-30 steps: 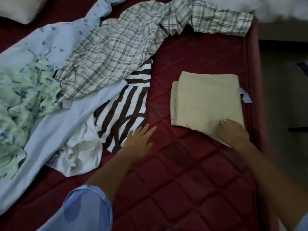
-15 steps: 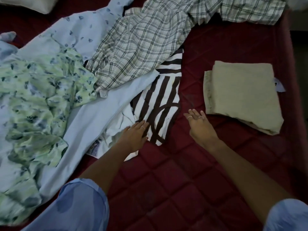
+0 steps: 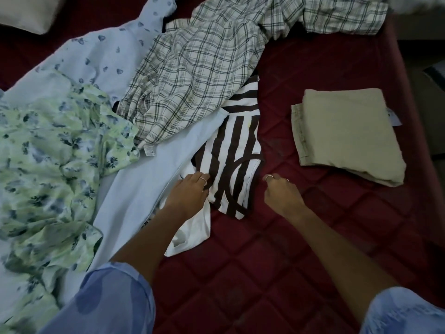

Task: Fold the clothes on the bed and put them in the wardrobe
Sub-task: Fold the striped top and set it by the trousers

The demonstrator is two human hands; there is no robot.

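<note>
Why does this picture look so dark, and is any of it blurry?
Head view: dim room light, so the dark red quilted mattress goes murky; the folded beige cloth and brown-and-white striped shirt stay fairly sharp; the white fabric at the top right corner is smeared; wide-angle bending shows toward the edges.

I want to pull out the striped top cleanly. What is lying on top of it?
The plaid shirt covers the striped top's upper end, and the pale blue garment overlaps its left edge. The left hand rests on it. How far it runs underneath is hidden.

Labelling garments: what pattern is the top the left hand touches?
Dark brown and white stripes, on the top under the left hand; head view.
</note>
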